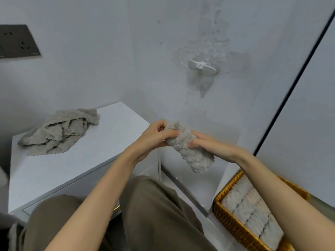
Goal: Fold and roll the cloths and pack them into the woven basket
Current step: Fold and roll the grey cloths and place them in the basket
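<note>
Both of our hands hold one grey rolled cloth (188, 147) in the air above our knees. Our left hand (154, 136) has its fingers and thumb curled round the upper end, and our right hand (212, 145) grips the middle with bent fingers pressed into the pile. Low on our right, under the right forearm, the woven basket (224, 220) holds rows of packed rolls (252, 211). Well apart on our left, a heap of loose cloths (59, 131) lies on the white cabinet (72, 169).
</note>
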{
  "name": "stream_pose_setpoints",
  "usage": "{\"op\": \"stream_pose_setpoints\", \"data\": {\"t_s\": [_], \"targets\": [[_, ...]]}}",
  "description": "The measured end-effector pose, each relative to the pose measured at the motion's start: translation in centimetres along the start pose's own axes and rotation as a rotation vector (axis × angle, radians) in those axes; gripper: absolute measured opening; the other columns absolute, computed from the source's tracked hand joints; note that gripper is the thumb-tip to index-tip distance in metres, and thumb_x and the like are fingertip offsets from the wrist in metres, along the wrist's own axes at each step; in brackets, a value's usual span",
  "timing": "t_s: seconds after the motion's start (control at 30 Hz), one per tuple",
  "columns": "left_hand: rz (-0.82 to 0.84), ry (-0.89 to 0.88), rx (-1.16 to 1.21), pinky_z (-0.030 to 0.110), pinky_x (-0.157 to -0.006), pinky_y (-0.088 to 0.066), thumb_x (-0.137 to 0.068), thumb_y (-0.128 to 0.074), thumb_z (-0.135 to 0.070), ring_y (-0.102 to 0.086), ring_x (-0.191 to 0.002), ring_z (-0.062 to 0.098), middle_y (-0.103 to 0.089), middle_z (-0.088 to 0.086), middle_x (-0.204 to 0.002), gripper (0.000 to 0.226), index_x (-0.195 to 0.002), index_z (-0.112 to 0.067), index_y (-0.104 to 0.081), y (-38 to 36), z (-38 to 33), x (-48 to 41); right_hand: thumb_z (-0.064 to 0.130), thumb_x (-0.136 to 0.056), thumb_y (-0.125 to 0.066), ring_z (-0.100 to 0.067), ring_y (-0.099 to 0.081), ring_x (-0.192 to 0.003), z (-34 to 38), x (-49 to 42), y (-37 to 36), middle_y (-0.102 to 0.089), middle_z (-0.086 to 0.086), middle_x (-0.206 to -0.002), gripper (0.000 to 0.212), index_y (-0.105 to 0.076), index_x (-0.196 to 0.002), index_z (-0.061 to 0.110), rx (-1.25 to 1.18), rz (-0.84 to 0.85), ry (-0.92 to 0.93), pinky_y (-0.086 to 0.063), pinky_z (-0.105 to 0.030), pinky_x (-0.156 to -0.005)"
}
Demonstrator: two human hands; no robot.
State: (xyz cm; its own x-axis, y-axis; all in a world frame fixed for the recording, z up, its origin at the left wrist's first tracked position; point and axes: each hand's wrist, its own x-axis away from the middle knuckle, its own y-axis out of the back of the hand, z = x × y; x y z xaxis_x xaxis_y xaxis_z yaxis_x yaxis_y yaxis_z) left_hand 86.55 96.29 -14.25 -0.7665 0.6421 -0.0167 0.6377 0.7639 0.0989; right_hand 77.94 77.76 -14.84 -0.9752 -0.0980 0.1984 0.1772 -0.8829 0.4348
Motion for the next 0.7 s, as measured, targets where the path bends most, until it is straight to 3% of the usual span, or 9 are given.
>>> {"op": "stream_pose_setpoints", "data": {"t_s": [0.2,0.33,0.43,0.5,0.6,0.7], "targets": [[0.048,0.025,-0.056,0.032,-0.079,-0.058,-0.084,-0.070,-0.014,-0.057,-0.077,0.013,-0.053,0.005,-0.080,0.020,-0.087,-0.007,-0.051,-6.2,0.6,-0.1,0.029,-0.083,-0.047,-0.022,-0.059,-0.117,-4.6,4.6,0.9,-0.064,-0.004,-0.125,0.054,-0.040,-0.136,0.029,-0.159,-0.017,-0.009,-0.045,-0.042,-0.103],[0.152,0.094,-0.109,0.029,-0.075,-0.059,-0.080,-0.074,-0.022,-0.063,-0.080,0.013,-0.059,0.008,-0.088,0.028,-0.093,-0.004,-0.058,-10.3,1.9,-0.9,0.029,-0.084,-0.048,-0.001,-0.050,-0.124,-8.0,8.2,1.7,-0.053,0.023,-0.135,0.049,-0.044,-0.128,0.049,-0.179,-0.075,-0.046,-0.041,-0.023,-0.104],[0.228,0.119,-0.136,0.025,-0.071,-0.058,-0.078,-0.077,-0.030,-0.067,-0.083,0.012,-0.064,0.007,-0.094,0.034,-0.097,-0.005,-0.063,-13.4,3.2,-1.6,0.035,-0.081,-0.048,0.002,-0.046,-0.126,-10.9,10.8,2.3,-0.049,0.031,-0.134,0.051,-0.042,-0.126,0.058,-0.165,-0.113,-0.112,-0.032,-0.035,-0.113],[0.266,0.115,-0.119,0.026,-0.074,-0.058,-0.078,-0.076,-0.032,-0.067,-0.089,0.012,-0.066,0.006,-0.101,0.035,-0.102,-0.009,-0.065,-15.8,4.5,-2.1,0.035,-0.081,-0.049,0.003,-0.039,-0.131,-13.3,12.3,2.7,-0.044,0.032,-0.139,0.054,-0.039,-0.129,0.057,-0.221,-0.148,-0.132,-0.028,-0.037,-0.115],[0.234,0.056,-0.172,0.033,-0.089,-0.054,-0.082,-0.072,-0.034,-0.064,-0.101,0.011,-0.066,-0.004,-0.106,0.033,-0.110,-0.016,-0.065,-19.4,6.8,-3.0,0.039,-0.081,-0.051,-0.006,-0.032,-0.139,-17.1,14.2,2.9,-0.034,0.019,-0.151,0.067,-0.029,-0.144,0.047,-0.302,-0.213,-0.185,-0.026,-0.042,-0.117],[0.182,0.048,-0.226,0.025,-0.089,-0.051,-0.089,-0.063,-0.030,-0.060,-0.104,0.007,-0.060,-0.015,-0.106,0.033,-0.120,-0.020,-0.059,-22.5,9.5,-4.0,0.048,-0.072,-0.056,-0.008,-0.043,-0.131,-21.1,15.6,3.1,-0.042,0.012,-0.148,0.076,-0.034,-0.145,0.037,-0.392,-0.319,-0.260,-0.035,-0.037,-0.112]]}}
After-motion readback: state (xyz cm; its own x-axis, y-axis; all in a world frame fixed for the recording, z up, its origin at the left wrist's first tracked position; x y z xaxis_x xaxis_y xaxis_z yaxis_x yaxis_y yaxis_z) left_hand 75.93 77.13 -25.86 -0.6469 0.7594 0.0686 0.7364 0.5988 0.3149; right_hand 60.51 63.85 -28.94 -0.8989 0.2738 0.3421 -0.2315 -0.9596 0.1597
